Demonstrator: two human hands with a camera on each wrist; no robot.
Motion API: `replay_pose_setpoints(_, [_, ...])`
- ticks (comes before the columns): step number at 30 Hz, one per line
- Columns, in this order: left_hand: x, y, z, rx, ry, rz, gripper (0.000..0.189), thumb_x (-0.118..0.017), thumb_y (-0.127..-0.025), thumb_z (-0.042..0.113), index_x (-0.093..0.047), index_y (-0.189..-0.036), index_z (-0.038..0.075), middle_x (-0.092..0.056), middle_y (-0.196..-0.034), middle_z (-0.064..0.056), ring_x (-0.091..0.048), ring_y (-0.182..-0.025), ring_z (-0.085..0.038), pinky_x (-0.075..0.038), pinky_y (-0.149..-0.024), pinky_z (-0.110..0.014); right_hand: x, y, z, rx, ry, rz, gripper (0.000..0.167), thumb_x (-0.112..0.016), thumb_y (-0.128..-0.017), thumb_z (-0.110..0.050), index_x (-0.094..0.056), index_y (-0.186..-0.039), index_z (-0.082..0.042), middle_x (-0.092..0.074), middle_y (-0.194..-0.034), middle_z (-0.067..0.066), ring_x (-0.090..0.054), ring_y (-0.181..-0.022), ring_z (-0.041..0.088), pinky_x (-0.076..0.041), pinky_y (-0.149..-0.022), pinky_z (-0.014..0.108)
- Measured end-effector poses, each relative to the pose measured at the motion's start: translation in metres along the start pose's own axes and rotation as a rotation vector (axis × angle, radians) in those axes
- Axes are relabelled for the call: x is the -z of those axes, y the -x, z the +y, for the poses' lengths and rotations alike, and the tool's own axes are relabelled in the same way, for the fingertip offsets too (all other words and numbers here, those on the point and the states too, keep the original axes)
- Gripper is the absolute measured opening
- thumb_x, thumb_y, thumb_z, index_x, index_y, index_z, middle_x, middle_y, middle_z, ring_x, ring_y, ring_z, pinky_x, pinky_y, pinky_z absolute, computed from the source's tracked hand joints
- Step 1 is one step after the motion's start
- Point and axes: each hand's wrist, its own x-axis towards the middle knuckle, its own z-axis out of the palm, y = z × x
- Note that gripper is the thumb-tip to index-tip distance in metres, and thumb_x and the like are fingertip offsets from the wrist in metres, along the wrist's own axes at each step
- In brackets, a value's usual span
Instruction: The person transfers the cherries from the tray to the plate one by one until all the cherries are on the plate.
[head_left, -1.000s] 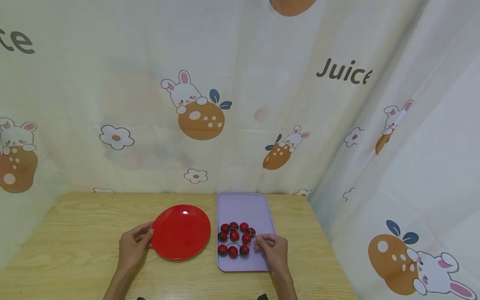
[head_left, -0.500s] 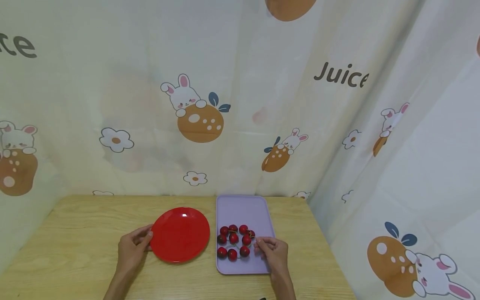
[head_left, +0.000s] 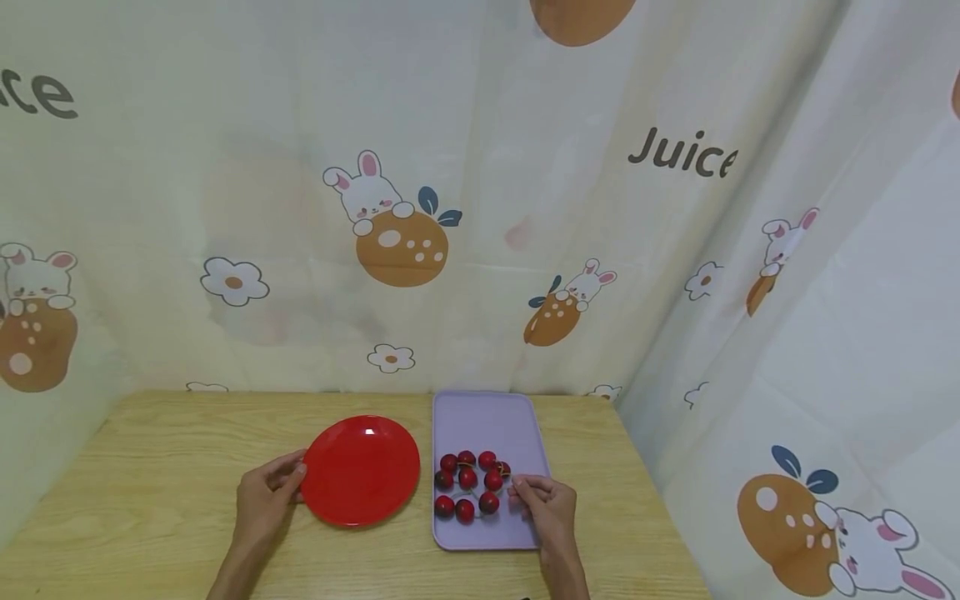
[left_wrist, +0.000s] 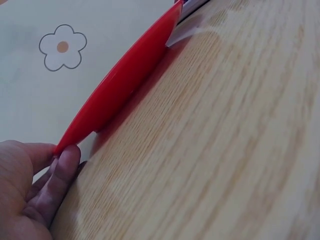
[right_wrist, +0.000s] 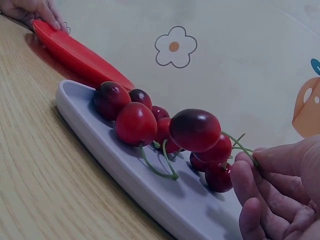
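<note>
On the left, my left hand (head_left: 262, 496) grips the near-left rim of a round red plate (head_left: 362, 472), thumb above and fingers beneath. The left wrist view shows the plate (left_wrist: 120, 82) edge-on, pinched at its rim. Several dark red cherries (head_left: 467, 477) lie in rows on a lilac rectangular tray (head_left: 487, 421). At the tray's right edge is my right hand (head_left: 551, 504). Seen from the right wrist, its thumb and forefinger pinch a green cherry stem (right_wrist: 245, 147), which runs to a dark cherry (right_wrist: 195, 130) overlapping others in this view.
Plate and tray stand side by side on a wooden table (head_left: 180, 450), with a narrow gap between them. A pale curtain (head_left: 480, 317) with rabbit and fruit prints hangs behind the table and along its right side.
The whole head view has shifted slightly downward in the picture. Both hands keep their places at the plate and at the cherries.
</note>
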Motion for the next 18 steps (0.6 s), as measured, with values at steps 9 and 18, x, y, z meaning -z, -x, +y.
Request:
replay_pose_setpoints(9, [-0.0023, 0.0, 0.001, 0.028, 0.024, 0.01, 0.031, -0.068, -0.106, 0.002, -0.072, -0.136, -0.005, -0.076, -0.116, -0.022, -0.075, -0.078, -0.004, -0.072, -0.067, -0.029, -0.0022, 0.0001, -0.0003, -0.015, -0.014, 0.002, 0.023, -0.08, -0.1, -0.009, -0.077, -0.111, 0.011, -0.083, -0.081, 0.006, -0.077, -0.069, 0.01, -0.054, -0.055, 0.018])
replay_pose_setpoints(18, [-0.0011, 0.0004, 0.001, 0.041, 0.033, 0.001, 0.032, -0.068, -0.107, 0.004, -0.071, -0.138, -0.004, -0.075, -0.119, -0.025, -0.074, -0.078, -0.004, -0.072, -0.068, -0.03, -0.003, 0.0027, -0.0002, -0.011, -0.035, -0.021, 0.024, -0.08, -0.1, -0.011, -0.077, -0.111, 0.011, -0.083, -0.083, 0.006, -0.077, -0.069, 0.01, -0.055, -0.056, 0.018])
